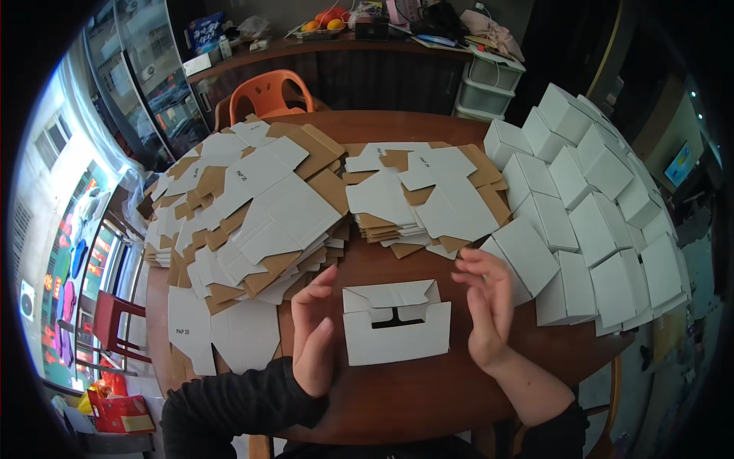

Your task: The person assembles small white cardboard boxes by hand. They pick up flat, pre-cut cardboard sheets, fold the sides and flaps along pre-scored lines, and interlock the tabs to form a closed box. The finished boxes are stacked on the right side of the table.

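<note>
A white cardboard box (397,348) stands on the brown table in front of me, its flaps folded partly inward around a dark gap at the top. My left hand (312,333) is held just left of the box, fingers apart and not touching it. On the other side, my right hand (487,310) is raised with fingers spread, also apart from the box. Neither hand holds anything. Flat white-and-brown cardboard blanks (287,210) lie in a large heap beyond my left hand. A smaller stack of blanks (459,203) lies behind the box.
Folded white boxes (600,218) are piled along the right side of the wooden table (397,405). An orange chair (271,92) stands at the far edge. Behind it, a counter (321,47) bears fruit and clutter, with plastic drawers (489,84) beside it. A red stool (118,325) stands left.
</note>
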The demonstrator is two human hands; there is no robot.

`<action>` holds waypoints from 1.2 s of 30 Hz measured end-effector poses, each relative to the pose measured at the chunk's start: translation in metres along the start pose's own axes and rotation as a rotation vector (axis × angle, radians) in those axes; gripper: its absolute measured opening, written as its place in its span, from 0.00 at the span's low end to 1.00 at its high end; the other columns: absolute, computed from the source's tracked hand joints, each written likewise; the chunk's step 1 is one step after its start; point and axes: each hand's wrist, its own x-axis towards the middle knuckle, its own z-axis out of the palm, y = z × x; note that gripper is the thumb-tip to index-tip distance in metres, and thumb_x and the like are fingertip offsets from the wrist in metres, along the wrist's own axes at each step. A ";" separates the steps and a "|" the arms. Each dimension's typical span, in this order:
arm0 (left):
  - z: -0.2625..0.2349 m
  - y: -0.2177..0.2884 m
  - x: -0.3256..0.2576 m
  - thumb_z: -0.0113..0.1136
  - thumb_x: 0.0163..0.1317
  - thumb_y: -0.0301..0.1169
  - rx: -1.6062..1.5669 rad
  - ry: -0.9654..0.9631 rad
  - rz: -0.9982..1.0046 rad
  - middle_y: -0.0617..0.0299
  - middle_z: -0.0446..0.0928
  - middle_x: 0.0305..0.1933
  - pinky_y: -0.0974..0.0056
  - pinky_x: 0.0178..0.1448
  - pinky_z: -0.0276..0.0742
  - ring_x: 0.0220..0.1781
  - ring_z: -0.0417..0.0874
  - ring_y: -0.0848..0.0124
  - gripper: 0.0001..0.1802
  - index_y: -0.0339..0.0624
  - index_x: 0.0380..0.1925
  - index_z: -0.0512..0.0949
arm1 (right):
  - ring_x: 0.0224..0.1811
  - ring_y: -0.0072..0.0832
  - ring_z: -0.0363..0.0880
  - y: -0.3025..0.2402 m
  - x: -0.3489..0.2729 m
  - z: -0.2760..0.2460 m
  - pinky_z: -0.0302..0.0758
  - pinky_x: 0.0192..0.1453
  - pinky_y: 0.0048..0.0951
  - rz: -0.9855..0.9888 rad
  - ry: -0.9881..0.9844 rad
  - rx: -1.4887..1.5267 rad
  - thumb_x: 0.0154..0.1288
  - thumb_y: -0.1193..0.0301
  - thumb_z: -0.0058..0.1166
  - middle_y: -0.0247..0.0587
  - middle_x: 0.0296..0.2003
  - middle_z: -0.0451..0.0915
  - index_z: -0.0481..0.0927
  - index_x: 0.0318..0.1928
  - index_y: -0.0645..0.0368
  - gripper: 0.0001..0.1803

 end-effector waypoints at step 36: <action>0.014 0.040 0.014 0.50 0.67 0.26 1.017 -0.563 0.156 0.41 0.42 0.82 0.41 0.80 0.51 0.82 0.51 0.43 0.28 0.38 0.68 0.71 | 0.62 0.47 0.73 -0.009 0.003 -0.010 0.72 0.65 0.43 -0.426 -0.199 -0.479 0.68 0.68 0.48 0.55 0.63 0.70 0.81 0.50 0.58 0.15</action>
